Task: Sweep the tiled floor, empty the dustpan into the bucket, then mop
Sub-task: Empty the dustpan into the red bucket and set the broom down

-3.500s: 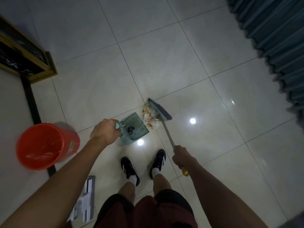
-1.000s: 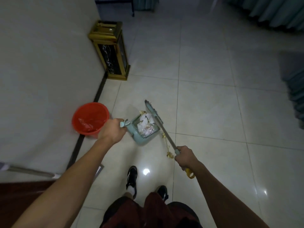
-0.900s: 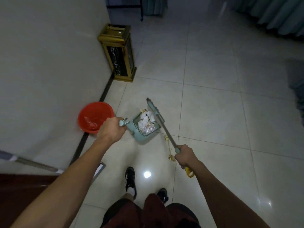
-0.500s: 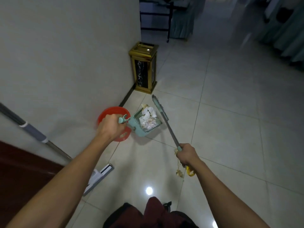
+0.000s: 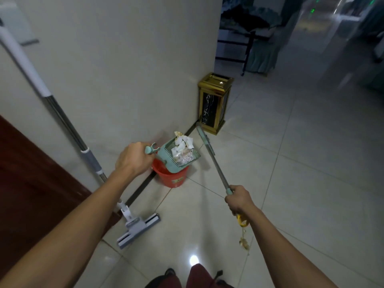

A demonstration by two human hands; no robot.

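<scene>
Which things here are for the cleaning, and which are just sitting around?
For the cleaning: dustpan full of rubbish, held by the left hand; broom in the right hand; red bucket; mop leaning on the wall.

Just sitting around: gold bin; dark furniture down the hall.

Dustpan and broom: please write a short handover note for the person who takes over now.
Left hand grips the dustpan handle, holding it over the red bucket; the litter is not yet tipped out.
Right hand grips the broom handle, its head raised off the floor.
The mop leans on the wall, untouched.
Done: litter swept into the dustpan.
Left: tip the dustpan into the bucket, pick up scraps on the floor under the right arm, then mop.
</scene>
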